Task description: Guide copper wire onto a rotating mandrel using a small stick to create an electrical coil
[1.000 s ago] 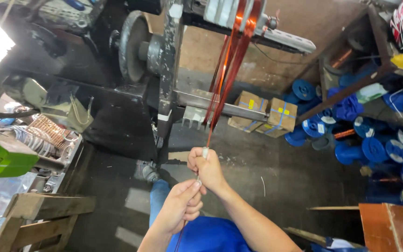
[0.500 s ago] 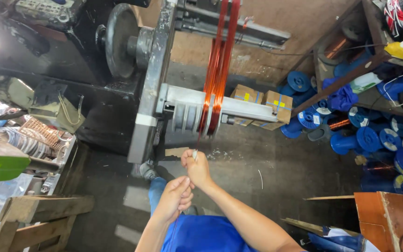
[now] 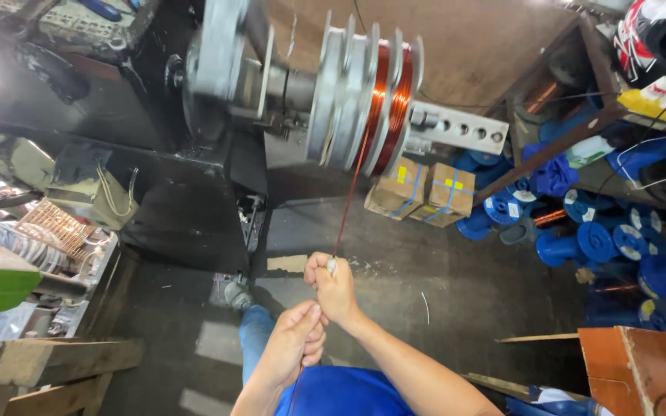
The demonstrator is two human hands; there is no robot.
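There is a single view, from a camera on the person's head. It looks steeply down and forward over the person's own arms toward the winding machine (image 3: 333,92), which fills the upper middle of the frame and sits close, just past arm's reach. Below the machine lies the dark floor (image 3: 441,277), seen almost from straight above. Right of the machine the view takes in shelves (image 3: 580,131) at an angle. No second view shares the scene.
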